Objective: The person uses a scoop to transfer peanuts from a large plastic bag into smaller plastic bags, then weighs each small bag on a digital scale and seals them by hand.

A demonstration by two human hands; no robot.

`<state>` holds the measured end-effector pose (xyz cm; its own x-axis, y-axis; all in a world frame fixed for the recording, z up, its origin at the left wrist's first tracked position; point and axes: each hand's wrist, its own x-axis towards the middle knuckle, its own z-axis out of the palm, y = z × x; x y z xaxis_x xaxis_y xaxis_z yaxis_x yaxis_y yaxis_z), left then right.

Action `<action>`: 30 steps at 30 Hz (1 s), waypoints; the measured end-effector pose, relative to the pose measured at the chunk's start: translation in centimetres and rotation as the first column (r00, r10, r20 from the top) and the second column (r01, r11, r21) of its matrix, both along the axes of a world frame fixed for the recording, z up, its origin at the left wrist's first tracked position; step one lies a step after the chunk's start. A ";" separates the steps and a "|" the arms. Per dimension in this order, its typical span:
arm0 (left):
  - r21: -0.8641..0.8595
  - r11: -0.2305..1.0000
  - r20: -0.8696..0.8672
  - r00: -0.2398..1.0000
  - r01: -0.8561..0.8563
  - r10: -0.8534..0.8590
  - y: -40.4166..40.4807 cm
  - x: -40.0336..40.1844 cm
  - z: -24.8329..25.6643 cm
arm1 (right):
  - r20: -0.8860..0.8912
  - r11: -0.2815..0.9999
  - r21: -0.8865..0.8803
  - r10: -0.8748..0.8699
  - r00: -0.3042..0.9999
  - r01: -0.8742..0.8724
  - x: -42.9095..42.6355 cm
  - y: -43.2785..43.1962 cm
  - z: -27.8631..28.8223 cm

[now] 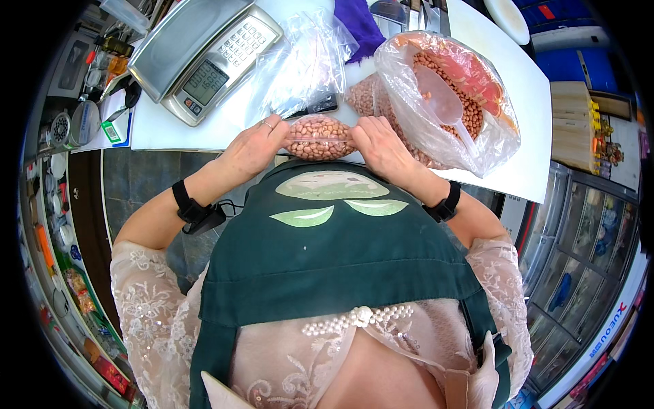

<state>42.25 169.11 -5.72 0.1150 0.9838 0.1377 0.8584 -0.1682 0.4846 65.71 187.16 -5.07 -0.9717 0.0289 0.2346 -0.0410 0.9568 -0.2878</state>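
A small clear plastic bag of shelled peanuts lies at the near edge of the white table, close against the dark green apron. My left hand grips its left end and my right hand its right end. A seam or fold runs across the bag's middle between them. Beside my right hand stands a large open plastic sack full of peanuts. In it rests a translucent scoop, its handle towards me. Beyond the small bag lies a pile of clear plastic bags, partly over a dark flat object.
A digital scale with a metal pan stands at the back left. Behind the bags lies a purple cloth, with knives at the far edge. Stocked shelves flank the left, and a glass-door cabinet is at the right.
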 end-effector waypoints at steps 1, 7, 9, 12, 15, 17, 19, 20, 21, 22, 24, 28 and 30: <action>0.019 1.000 -0.001 1.000 0.009 -0.009 -0.1 -0.1 0.0 | -0.005 0.999 -0.035 -0.004 1.000 0.004 0.0 0.0 -0.1; 0.063 0.997 -0.067 0.997 0.042 -0.037 -0.2 -0.2 0.5 | 0.047 1.000 0.013 0.019 0.999 -0.020 0.5 0.1 0.6; 0.072 0.997 -0.070 0.997 0.041 -0.036 -0.2 -0.2 0.4 | 0.032 1.000 0.013 0.015 0.999 -0.016 0.6 0.2 0.5; 0.083 0.996 -0.073 0.997 0.034 -0.028 -0.4 -0.3 0.2 | 0.036 1.000 -0.006 0.007 0.999 -0.007 1.1 0.2 0.6; 0.113 0.993 -0.045 0.999 0.019 -0.014 0.0 0.2 1.3 | 0.012 0.998 -0.061 -0.001 1.000 0.001 1.2 0.3 0.0; 0.140 0.990 -0.015 1.000 0.013 -0.011 0.8 1.0 1.9 | -0.030 0.995 -0.096 -0.007 1.000 0.005 0.8 0.1 -0.1; 0.143 0.988 -0.045 0.997 0.067 -0.061 2.0 1.7 2.0 | -0.045 0.998 -0.066 0.013 0.999 -0.016 -1.0 -0.7 0.9; 0.144 0.987 -0.047 0.997 0.068 -0.062 2.6 2.1 1.9 | -0.047 0.998 -0.064 0.011 0.999 -0.014 -1.7 -0.9 0.7; 0.169 0.981 -0.055 0.995 0.092 -0.083 3.2 2.6 1.5 | -0.071 0.998 -0.050 0.025 0.997 -0.029 -2.3 -1.2 0.4; 0.193 0.974 -0.064 0.992 0.116 -0.105 3.5 2.9 1.1 | -0.094 0.999 -0.035 0.039 0.995 -0.042 -2.8 -1.4 0.1; 0.192 0.976 -0.099 0.991 0.107 -0.089 3.7 2.9 0.3 | -0.153 0.998 -0.010 0.062 0.986 -0.065 -3.6 -1.7 -0.5; 0.140 0.983 -0.173 0.981 0.115 -0.090 3.6 2.8 0.4 | -0.172 0.998 0.053 0.051 0.984 -0.042 -3.3 -1.9 -0.1; 0.121 0.985 -0.163 0.981 0.123 -0.102 3.1 2.7 0.9 | -0.073 0.994 0.102 0.030 0.997 -0.022 -2.5 -2.0 0.4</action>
